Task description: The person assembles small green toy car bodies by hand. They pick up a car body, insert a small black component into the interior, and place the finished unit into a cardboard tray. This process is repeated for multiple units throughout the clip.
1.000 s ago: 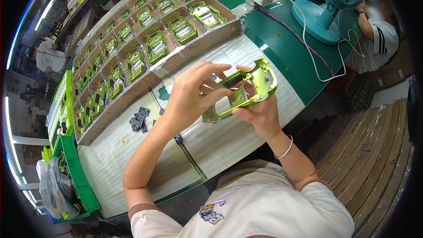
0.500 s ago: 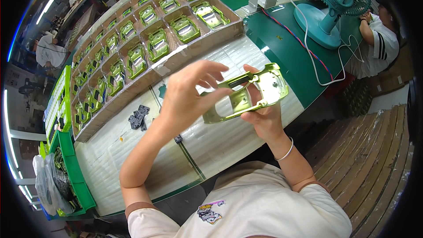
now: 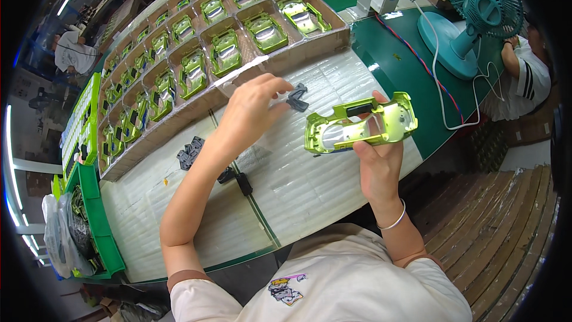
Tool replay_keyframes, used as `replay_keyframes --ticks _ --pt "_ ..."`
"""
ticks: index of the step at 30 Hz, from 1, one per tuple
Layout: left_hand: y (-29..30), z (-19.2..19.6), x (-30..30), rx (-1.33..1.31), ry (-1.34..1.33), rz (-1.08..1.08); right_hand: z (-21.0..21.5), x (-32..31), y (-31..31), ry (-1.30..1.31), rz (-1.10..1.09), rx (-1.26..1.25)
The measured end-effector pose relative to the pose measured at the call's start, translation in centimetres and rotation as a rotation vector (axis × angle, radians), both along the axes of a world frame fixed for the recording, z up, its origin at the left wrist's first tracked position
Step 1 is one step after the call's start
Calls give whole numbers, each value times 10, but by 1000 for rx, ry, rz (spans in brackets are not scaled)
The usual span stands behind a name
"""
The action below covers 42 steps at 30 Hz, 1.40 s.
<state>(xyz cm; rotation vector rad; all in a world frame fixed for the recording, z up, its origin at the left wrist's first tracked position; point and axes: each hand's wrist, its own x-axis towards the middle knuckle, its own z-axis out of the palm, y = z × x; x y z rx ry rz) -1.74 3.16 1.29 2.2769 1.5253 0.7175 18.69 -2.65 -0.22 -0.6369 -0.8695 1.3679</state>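
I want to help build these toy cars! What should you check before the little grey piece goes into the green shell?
1. Right hand holds the green car shell firmly: ok.
2. Shell's open inside faces up: ok.
3. Left hand pinches the small dark grey part at the fingertips: ok.
4. Grey part is clear of the shell, not touching it: ok.
5. Grey part is turned the right way round: cannot tell.
6. More grey parts lie on the white table cover: ok.

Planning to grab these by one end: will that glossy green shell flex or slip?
The green shell probably stays stiff: the right hand holds it level from beneath. Thin, hollow walls suggest it is light. The glossy finish may be slippery.
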Motion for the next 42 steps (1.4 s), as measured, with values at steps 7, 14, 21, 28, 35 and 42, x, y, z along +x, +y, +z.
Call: replay_keyframes --ticks 7,14,21,28,35,42 --pt "1 -7 6 -139 -12 -2 -1 3 -1 17 -55 -14" --pt "-1 8 -2 -274 -46 -99 -1 3 -2 17 -64 -1" --pt "-4 32 -16 -229 -47 23 -1 2 -3 21 -49 -14" --pt "-20 41 11 -107 -299 -177 -11 4 -2 -89 102 41" --pt "-32 20 43 -59 -295 -210 -12 -1 -3 -283 197 78" --pt "-36 11 46 86 -280 -147 -9 0 2 -538 99 251"
